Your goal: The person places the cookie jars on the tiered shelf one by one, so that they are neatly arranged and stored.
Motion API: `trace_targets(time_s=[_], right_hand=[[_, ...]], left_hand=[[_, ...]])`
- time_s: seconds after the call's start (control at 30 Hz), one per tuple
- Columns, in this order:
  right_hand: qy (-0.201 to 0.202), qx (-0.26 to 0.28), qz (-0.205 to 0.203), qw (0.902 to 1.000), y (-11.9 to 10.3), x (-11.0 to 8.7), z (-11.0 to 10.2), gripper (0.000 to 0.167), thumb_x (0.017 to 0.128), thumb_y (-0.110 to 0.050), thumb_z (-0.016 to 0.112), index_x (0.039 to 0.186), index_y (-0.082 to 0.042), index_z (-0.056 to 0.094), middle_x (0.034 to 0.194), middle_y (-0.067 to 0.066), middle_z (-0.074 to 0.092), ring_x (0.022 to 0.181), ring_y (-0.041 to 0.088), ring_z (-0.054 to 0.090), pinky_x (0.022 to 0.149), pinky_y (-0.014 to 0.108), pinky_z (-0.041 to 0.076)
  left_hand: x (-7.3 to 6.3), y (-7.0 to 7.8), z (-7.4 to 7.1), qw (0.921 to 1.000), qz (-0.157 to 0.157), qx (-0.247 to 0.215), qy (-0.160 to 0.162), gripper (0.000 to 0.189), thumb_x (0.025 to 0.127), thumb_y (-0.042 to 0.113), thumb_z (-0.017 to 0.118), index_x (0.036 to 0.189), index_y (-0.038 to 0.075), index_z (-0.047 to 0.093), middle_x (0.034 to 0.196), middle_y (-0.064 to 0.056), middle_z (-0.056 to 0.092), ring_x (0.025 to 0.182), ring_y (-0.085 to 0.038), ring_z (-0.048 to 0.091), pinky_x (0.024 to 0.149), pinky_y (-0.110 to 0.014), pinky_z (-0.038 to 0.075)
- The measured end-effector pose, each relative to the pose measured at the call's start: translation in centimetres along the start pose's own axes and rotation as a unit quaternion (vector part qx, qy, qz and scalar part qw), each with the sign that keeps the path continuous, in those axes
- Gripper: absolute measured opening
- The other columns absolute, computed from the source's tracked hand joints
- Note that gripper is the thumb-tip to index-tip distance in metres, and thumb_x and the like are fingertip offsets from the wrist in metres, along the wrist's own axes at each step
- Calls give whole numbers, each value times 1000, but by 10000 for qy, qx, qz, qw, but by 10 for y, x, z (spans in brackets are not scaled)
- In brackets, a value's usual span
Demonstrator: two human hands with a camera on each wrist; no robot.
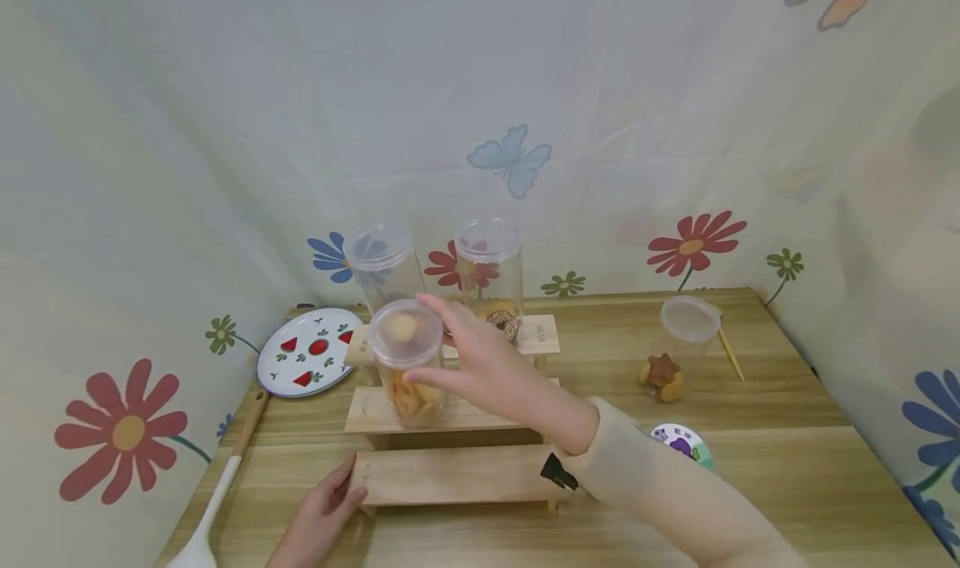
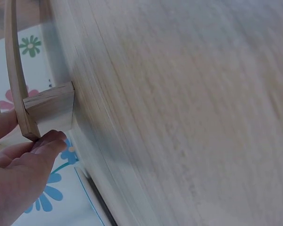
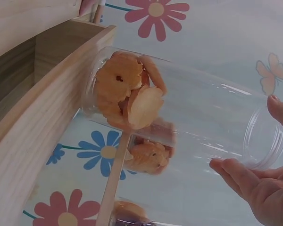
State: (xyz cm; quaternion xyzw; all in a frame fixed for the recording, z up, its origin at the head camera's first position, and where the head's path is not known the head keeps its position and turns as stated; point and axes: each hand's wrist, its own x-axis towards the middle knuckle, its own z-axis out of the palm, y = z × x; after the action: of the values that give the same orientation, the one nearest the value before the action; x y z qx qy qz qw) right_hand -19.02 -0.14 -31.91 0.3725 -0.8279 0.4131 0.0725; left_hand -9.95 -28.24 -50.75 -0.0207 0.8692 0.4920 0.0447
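At the near left, the spatula's [image 1: 222,490] blade is cut off by the head view's lower edge, as are the left hand's [image 1: 326,501] wrist and the cream sleeve [image 1: 675,476]. That sleeve hides part of the round card [image 1: 681,443], whose print is too small to read. The right arm covers part of the wooden shelf [image 1: 450,476], its faint marks unreadable; the near jar [image 1: 408,355] hides the base of the far left jar [image 1: 381,263]. The shelf covers the plate's [image 1: 300,333] right rim. One end of the pencil [image 1: 731,354] is hidden behind the right jar [image 1: 692,330]. The right wrist view crops the right hand [image 1: 483,355] at its right edge.
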Motion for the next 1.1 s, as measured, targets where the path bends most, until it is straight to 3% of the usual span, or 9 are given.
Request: trace_targets(time_s=[0.23, 0.47, 0.67, 0.83, 1.1], right_hand=[[-155, -60, 177, 9997, 4, 5, 9, 87, 82, -52, 70, 151, -18, 30, 146, -1, 42, 127, 15, 45, 102, 38, 43], [-130, -80, 263, 9995, 3, 8, 12, 88, 81, -54, 69, 151, -16, 30, 147, 1, 42, 127, 16, 45, 102, 35, 43], [-127, -5, 308, 9994, 3, 11, 15, 90, 81, -55, 69, 152, -19, 28, 143, 2, 46, 116, 13, 54, 95, 28, 47], [-44, 13, 248, 9997, 3, 12, 17, 88, 81, -52, 70, 152, -19, 28, 140, 2, 47, 113, 12, 55, 94, 30, 48], [-57, -269, 431, 9987, -1, 15, 17, 89, 83, -53, 69, 152, -16, 28, 147, 5, 41, 129, 18, 43, 104, 39, 40]], left_hand=[[-1, -1, 0, 9996, 237, -104, 57, 60, 96, 12, 61, 139, -17, 32, 145, -29, 33, 130, -32, 35, 103, -32, 36], [0, -4, 1, 9996, 209, -152, 146, 59, 95, 11, 62, 139, -16, 34, 144, -28, 35, 130, -30, 36, 101, -25, 37], [1, -4, 3, 9997, 138, -180, 57, 61, 96, 15, 62, 139, -16, 33, 145, -28, 33, 130, -30, 35, 102, -26, 37], [0, -4, 2, 9997, 105, -206, -16, 63, 97, 17, 60, 139, -19, 30, 145, -29, 32, 131, -32, 34, 103, -29, 37], [0, -4, 3, 9995, 91, -315, -21, 62, 96, 15, 61, 139, -19, 30, 146, -29, 31, 131, -31, 33, 104, -32, 35]])
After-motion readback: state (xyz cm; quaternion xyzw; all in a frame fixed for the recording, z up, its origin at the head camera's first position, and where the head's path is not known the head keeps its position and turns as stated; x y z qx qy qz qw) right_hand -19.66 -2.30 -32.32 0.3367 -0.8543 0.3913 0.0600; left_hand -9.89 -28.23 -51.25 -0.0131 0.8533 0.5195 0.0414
